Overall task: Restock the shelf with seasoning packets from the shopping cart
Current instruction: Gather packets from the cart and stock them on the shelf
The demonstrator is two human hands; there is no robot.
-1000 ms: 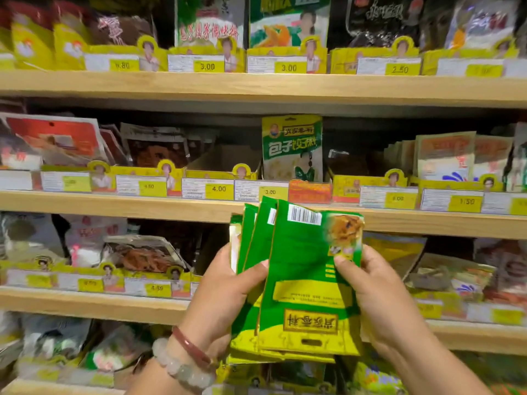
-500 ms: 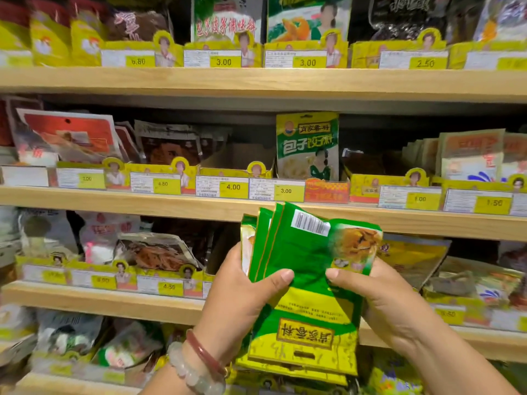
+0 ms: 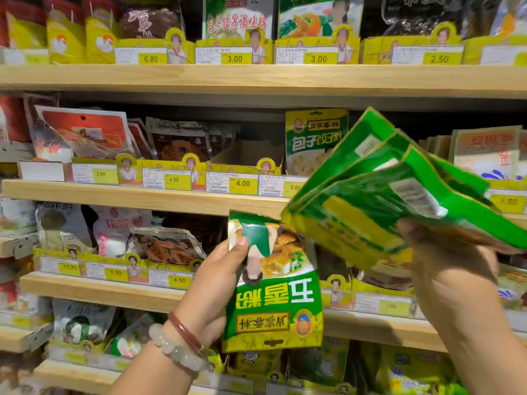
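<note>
My left hand (image 3: 216, 283) grips one green and yellow seasoning packet (image 3: 273, 297) by its left edge; the packet is upside down with its front facing me. My right hand (image 3: 445, 269) holds a fanned stack of the same green packets (image 3: 379, 195), tilted up to the right with their backs showing. Both are in front of the wooden shelf (image 3: 142, 192). One similar green packet (image 3: 313, 138) stands upright on the middle shelf, beside an empty yellow display box (image 3: 245, 158). The shopping cart is out of view.
Four wooden shelves hold rows of snack and seasoning bags in yellow display boxes with price tags (image 3: 242, 183). Red packets (image 3: 82, 132) lie at the left, beige packets (image 3: 484, 149) at the right. The upper shelf board (image 3: 256, 78) runs across above.
The single stack held by both hands has split. My left hand kept one packet and turned its front to me; my right hand lifted the others up and to the right.
</note>
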